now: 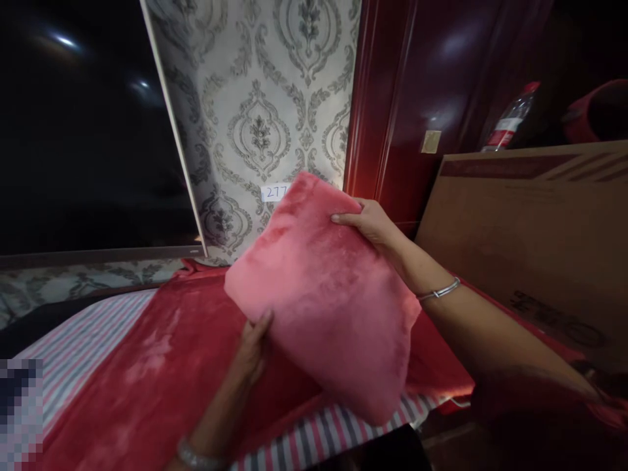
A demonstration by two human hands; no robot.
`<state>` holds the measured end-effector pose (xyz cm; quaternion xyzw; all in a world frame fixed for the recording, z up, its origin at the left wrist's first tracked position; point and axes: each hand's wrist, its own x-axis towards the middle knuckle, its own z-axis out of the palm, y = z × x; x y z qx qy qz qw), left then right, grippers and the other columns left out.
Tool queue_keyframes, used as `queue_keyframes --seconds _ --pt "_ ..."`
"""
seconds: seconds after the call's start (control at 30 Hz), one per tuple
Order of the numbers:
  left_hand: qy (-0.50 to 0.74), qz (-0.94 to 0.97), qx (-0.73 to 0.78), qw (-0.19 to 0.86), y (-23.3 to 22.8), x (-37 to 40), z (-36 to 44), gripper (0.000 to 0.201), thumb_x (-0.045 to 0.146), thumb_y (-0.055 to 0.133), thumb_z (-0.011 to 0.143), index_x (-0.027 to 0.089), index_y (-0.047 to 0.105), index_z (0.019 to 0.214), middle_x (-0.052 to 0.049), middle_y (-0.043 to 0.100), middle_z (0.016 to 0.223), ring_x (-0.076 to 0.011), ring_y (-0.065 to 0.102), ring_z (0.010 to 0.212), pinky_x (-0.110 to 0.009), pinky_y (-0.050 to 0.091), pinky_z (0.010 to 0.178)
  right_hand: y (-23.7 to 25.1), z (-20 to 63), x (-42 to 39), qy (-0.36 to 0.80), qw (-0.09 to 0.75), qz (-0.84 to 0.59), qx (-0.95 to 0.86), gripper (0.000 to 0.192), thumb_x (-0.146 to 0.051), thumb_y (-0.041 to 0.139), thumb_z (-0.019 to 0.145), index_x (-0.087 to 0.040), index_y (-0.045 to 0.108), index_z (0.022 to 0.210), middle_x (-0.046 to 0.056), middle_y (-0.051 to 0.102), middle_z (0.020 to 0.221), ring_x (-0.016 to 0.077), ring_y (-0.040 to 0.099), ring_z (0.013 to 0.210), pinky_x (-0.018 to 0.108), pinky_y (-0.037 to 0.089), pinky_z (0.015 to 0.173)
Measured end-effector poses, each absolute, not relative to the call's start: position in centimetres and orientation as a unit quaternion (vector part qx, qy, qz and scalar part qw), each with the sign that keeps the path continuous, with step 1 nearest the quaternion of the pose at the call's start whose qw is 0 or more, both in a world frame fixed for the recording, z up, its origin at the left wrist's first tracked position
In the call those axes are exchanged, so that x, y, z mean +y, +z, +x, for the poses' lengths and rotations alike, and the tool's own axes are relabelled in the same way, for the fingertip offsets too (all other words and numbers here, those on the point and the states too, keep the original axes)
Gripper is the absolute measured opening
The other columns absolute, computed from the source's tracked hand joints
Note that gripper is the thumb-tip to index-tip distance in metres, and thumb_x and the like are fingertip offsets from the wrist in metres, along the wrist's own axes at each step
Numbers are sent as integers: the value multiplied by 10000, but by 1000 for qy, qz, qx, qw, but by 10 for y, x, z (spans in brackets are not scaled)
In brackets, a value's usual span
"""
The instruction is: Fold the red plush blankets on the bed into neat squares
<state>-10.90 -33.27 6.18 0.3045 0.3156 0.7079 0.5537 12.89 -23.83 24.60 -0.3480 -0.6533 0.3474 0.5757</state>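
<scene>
A square pink plush cushion [324, 294] is held up in front of me, tilted, with a soft, slightly crumpled surface. My right hand [367, 222] grips its upper right edge, thumb on the near face and the other fingers behind. At the lower left edge, my left hand [255, 347] pinches the cushion, its thumb on top and its fingers mostly hidden underneath. Below lies a red plush cloth [161, 353], spread over a striped cloth [314, 438]. Whether the cushion is filled or only a cover, I cannot tell.
A large dark screen [93, 131] stands at the left before patterned wallpaper [260, 85]. A paper label marked 277 [273, 192] is on the wall. To the right are a cardboard box [520, 242], a plastic bottle [513, 121] above it, and a dark red door [426, 72].
</scene>
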Motion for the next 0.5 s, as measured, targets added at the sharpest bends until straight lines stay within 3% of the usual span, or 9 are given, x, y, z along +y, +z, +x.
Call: queue_keyframes --seconds 0.1,0.2,0.33,0.43,0.5 --pt "743 312 331 491 92 -336 -84 556 336 888 597 157 713 1093 -83 782 1007 -290 717 1021 -374 593 896 255 142 -249 334 600 -349 -638 406 -347 877 524 -146 719 840 30 708 752 207 664 710 352 550 696" --pt "756 338 336 449 137 -343 -86 538 316 894 553 138 724 1031 -89 786 958 -280 746 868 -365 620 801 270 162 -264 344 604 -344 -631 402 -371 883 549 -160 724 852 41 727 767 211 674 709 344 566 677" --pt "740 393 343 426 202 -338 -113 585 267 875 533 145 715 1083 -69 784 873 -263 744 748 -353 630 720 281 187 -268 432 572 -333 -612 398 -365 905 559 -171 725 855 69 746 787 224 693 700 346 591 663" --pt "703 407 379 444 222 -307 -133 589 287 834 599 162 693 1157 -57 783 887 -261 744 762 -371 625 746 261 191 -244 509 546 -348 -567 375 -374 884 605 -162 719 866 79 748 784 227 699 695 357 600 682" --pt "656 422 406 476 211 -281 -141 566 305 822 626 177 694 1162 -56 785 916 -270 744 811 -381 617 782 227 185 -223 548 527 -400 -511 315 -395 821 691 -160 710 869 64 736 732 218 695 676 363 599 705"
